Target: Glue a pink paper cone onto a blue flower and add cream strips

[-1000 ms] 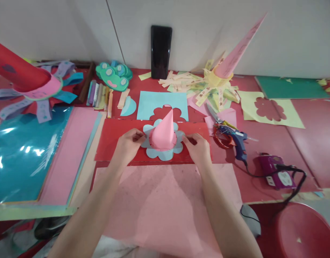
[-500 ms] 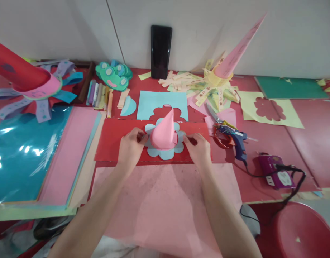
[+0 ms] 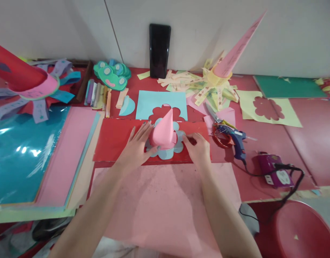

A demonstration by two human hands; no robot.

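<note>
A pink paper cone (image 3: 163, 132) stands upright on a light blue paper flower (image 3: 166, 154), which lies on a red board (image 3: 113, 139). My left hand (image 3: 136, 143) is open at the left side of the cone, its fingers stretched over the left petals and its thumb at the cone's lower front edge. Whether it presses on the cone or only rests beside it, I cannot tell. On the other side, my right hand (image 3: 198, 147) pinches the right-hand petal of the flower between thumb and fingertips. Small pink tabs show at the cone's right base.
Right of the board lie scissors (image 3: 213, 114), a blue glue gun (image 3: 236, 139), an orange tape roll (image 3: 221, 138) and a purple power adapter (image 3: 275, 171). A phone (image 3: 159, 51) leans on the wall. Paper sheets (image 3: 57, 157) are stacked at left. Finished cones stand at both sides.
My left hand has let go of the left petal, opened, and moved right against the cone. My right hand stays at the right petal. The view has shifted slightly.
</note>
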